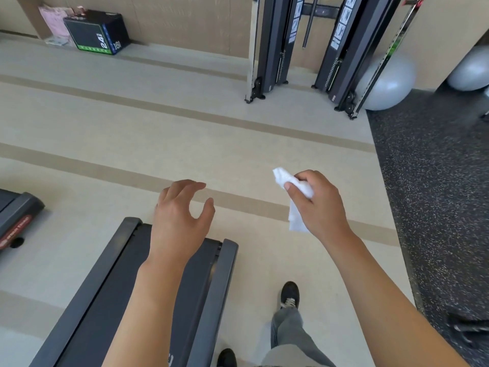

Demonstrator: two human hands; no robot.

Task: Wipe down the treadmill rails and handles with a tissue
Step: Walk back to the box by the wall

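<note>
1. A pale vinyl gym floor with tan stripes (185, 128) fills most of the view, meeting dark speckled rubber matting (436, 181) on the right.
2. The rear end of a dark grey treadmill deck with raised side rails (219, 282) runs in from the bottom left. The person stands just beside its right rail, in black shoes and grey trousers. No handles are in view.
3. The left hand (180, 221) hovers above the deck's end with fingers loosely curled and apart, holding nothing.
4. The right hand (321, 207) is raised over bare floor to the right of the deck, thumb and fingers pinching a crumpled white paper tissue (295, 197), which pokes out above the thumb and hangs below the palm.
5. The tissue touches no part of the treadmill, so this looks like a moment between wipes. The next move likely calls for lowering the right hand, pressing the tissue onto the near right rail and sliding along it.
</note>
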